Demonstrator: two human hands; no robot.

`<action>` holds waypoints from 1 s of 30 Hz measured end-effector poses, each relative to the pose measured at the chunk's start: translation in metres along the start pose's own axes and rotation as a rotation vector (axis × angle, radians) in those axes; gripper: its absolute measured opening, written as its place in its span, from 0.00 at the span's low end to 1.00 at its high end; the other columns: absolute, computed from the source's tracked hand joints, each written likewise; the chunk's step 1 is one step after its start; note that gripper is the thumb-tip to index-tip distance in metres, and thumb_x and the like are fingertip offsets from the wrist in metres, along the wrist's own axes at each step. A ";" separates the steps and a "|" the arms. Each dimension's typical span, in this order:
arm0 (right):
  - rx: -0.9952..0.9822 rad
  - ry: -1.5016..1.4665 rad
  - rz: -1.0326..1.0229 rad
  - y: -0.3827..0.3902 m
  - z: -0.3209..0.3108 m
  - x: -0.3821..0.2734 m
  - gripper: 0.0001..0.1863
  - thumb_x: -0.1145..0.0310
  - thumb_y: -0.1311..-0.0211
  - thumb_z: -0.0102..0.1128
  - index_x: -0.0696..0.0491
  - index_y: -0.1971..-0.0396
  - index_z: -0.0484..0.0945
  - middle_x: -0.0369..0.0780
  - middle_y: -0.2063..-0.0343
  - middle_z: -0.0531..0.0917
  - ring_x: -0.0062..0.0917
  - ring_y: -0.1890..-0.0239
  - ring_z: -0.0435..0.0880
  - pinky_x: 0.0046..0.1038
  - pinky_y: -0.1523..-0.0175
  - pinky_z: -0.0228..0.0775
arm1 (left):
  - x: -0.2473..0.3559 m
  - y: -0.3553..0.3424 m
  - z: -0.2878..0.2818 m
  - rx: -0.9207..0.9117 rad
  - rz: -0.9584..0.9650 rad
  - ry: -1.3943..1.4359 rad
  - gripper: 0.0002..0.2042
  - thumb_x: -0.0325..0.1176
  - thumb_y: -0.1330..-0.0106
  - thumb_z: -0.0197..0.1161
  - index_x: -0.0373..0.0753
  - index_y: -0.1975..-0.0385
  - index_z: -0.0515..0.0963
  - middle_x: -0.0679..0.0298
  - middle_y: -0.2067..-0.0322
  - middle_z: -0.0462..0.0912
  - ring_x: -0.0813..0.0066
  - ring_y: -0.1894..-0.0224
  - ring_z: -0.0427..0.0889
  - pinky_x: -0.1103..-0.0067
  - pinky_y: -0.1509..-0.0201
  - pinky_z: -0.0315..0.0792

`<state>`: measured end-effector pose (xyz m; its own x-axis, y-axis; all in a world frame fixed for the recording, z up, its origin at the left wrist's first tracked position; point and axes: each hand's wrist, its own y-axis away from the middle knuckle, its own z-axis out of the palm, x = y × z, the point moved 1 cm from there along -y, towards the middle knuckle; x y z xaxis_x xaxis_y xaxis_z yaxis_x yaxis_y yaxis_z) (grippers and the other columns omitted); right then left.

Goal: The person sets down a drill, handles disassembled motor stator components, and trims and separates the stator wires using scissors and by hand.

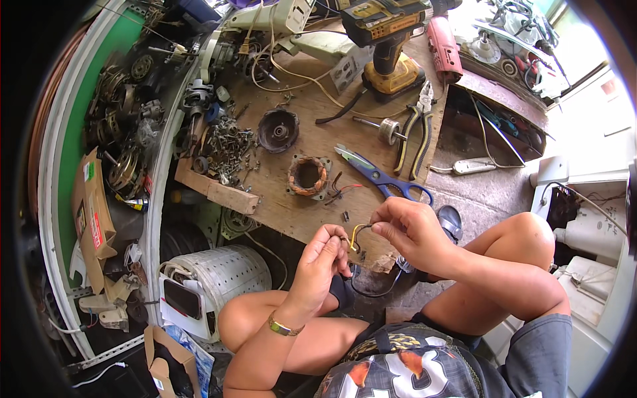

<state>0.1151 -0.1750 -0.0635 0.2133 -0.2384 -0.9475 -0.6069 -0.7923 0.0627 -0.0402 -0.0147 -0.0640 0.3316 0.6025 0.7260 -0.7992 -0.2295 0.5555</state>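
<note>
In front of my knees, both hands work on thin wires (353,237), one yellow and others dark. My left hand (321,257) pinches them between thumb and fingertips, and a bracelet is on that wrist. From the right, my right hand (413,229) pinches a dark end of the wire. A dark cable (375,294) loops below the hands. Just beyond them on the wooden board lie a copper-wound motor stator (295,180) with loose leads and a pair of blue-handled scissors (379,176). What the fingertips cover is hidden.
Farther on the board (265,199) are a round motor cover (267,140), a heap of screws (229,154), a rotor (389,131), pliers (422,132), a yellow cordless drill (390,63) and a pink tool (442,50). A white perforated drum (242,265) stands left, near a phone (182,298).
</note>
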 end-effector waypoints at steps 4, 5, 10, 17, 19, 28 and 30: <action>0.006 0.119 -0.070 -0.003 0.000 0.003 0.08 0.67 0.35 0.69 0.56 0.63 0.83 0.44 0.66 0.84 0.41 0.65 0.84 0.40 0.59 0.76 | -0.005 -0.005 -0.008 0.056 0.140 -0.359 0.06 0.31 0.18 0.51 0.40 0.50 0.74 0.69 0.63 0.75 0.81 0.68 0.75 0.81 0.62 0.76; 0.002 0.118 -0.074 -0.003 0.001 0.006 0.08 0.67 0.35 0.69 0.56 0.63 0.83 0.44 0.66 0.84 0.41 0.65 0.84 0.40 0.59 0.76 | -0.004 -0.006 -0.006 0.113 0.225 -0.529 0.06 0.29 0.21 0.54 0.39 0.51 0.76 0.67 0.61 0.77 0.79 0.68 0.76 0.80 0.63 0.75; 0.008 0.405 -0.203 -0.007 0.002 0.023 0.08 0.65 0.37 0.69 0.53 0.63 0.83 0.40 0.67 0.83 0.39 0.60 0.83 0.40 0.56 0.77 | 0.053 -0.016 0.001 0.242 0.633 -1.377 0.14 0.23 0.36 0.67 0.37 0.51 0.80 0.63 0.57 0.80 0.74 0.65 0.80 0.80 0.63 0.75; 0.067 0.424 -0.347 -0.037 -0.018 0.009 0.15 0.67 0.44 0.75 0.49 0.56 0.85 0.40 0.64 0.78 0.39 0.57 0.78 0.41 0.50 0.73 | 0.117 -0.032 -0.036 0.047 0.598 -1.208 0.14 0.22 0.36 0.67 0.36 0.51 0.82 0.64 0.56 0.81 0.77 0.59 0.79 0.81 0.56 0.75; 0.043 0.293 -0.227 -0.054 -0.027 0.006 0.14 0.68 0.44 0.75 0.49 0.57 0.86 0.40 0.61 0.79 0.40 0.56 0.78 0.39 0.49 0.73 | 0.120 -0.050 -0.049 -0.074 0.721 -1.335 0.18 0.24 0.41 0.71 0.36 0.50 0.81 0.60 0.54 0.81 0.67 0.52 0.81 0.74 0.48 0.75; -0.061 0.538 -0.320 -0.113 0.012 0.022 0.16 0.62 0.47 0.78 0.48 0.59 0.86 0.40 0.52 0.79 0.39 0.51 0.73 0.38 0.41 0.68 | 0.065 -0.104 -0.094 -0.018 1.048 -1.218 0.32 0.36 0.50 0.79 0.42 0.42 0.76 0.58 0.47 0.77 0.54 0.45 0.75 0.63 0.39 0.68; -0.101 0.575 -0.284 -0.117 0.019 0.027 0.18 0.61 0.49 0.78 0.48 0.58 0.87 0.40 0.52 0.78 0.40 0.52 0.72 0.39 0.43 0.67 | 0.055 -0.106 -0.100 0.085 1.202 -1.260 0.33 0.36 0.50 0.79 0.44 0.42 0.76 0.60 0.48 0.77 0.56 0.46 0.75 0.62 0.39 0.67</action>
<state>0.1779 -0.0779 -0.1021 0.7477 -0.2525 -0.6142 -0.3979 -0.9108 -0.1100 0.0122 0.1192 -0.1236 -0.1895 -0.8227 0.5360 -0.8593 -0.1252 -0.4960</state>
